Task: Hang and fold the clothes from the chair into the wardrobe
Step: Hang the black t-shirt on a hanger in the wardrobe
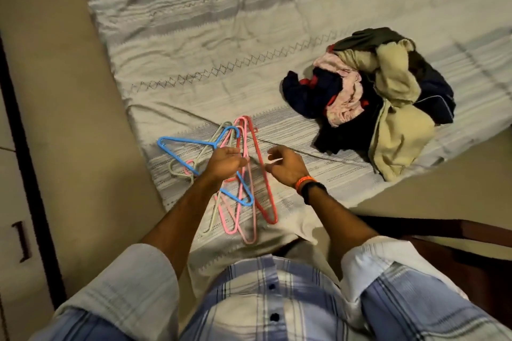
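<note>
Directly beneath the left hand (225, 165), loosely curled and empty like the right hand (285, 166), hangers (243, 174) are spread near-to-far, clothes (371, 99) far right.

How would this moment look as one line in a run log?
stage: hangers not yet picked | left hand: open over hangers | right hand: open, holds nothing | clothes pile: on bed, untouched

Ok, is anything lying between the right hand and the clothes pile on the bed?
Nothing visible. The right hand hovers over the bedspread, and only bare bedspread separates it from the clothes pile further right. The hangers lie on the other side, under the left hand.
</note>
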`<state>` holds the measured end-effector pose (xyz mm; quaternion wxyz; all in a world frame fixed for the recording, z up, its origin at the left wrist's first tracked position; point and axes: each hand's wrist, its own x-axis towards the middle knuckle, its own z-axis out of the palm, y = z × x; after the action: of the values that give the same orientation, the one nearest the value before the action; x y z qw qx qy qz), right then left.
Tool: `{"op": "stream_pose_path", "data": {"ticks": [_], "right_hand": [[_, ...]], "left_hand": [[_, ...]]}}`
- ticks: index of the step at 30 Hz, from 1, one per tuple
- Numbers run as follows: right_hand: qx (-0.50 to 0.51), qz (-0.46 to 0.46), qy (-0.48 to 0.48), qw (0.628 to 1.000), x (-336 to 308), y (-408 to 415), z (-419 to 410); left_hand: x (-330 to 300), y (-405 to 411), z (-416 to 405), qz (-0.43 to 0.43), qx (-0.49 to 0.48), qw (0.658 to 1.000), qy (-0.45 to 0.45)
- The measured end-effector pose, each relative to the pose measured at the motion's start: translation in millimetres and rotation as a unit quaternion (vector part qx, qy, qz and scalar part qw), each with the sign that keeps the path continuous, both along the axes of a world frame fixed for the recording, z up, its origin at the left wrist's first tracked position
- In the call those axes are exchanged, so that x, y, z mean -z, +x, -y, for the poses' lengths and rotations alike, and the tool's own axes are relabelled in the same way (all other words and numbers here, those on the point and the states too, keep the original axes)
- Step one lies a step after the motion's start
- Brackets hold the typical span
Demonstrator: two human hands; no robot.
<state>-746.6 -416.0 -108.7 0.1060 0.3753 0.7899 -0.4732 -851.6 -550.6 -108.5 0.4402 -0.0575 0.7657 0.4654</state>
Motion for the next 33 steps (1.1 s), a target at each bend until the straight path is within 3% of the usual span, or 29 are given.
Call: {"op": "stream_pose_path", "data": {"ticks": [12, 17, 25, 30, 33], "right_hand": [[0.15, -0.067, 0.03, 0.986, -16, 32, -156], [0.168, -0.055, 0.049, 0.983, -6, 44, -238], [0.19, -0.048, 0.026, 0.98, 19, 59, -321], [0.261, -0.09, 0.154, 0.949, 24, 62, -353], [0.235, -0.064, 0.222, 0.944, 27, 60, -371]], "left_hand": [[-21, 16, -182, -0.019, 0.106, 0.993, 0.045], [-17, 26, -270, -0.024, 0.151, 0.987, 0.043], [5, 30, -360, -0.033, 0.144, 0.989, 0.024], [9, 34, -403, -0.032, 0.148, 0.988, 0.014], [7, 37, -421, -0.031, 0.162, 0.986, 0.013]]}}
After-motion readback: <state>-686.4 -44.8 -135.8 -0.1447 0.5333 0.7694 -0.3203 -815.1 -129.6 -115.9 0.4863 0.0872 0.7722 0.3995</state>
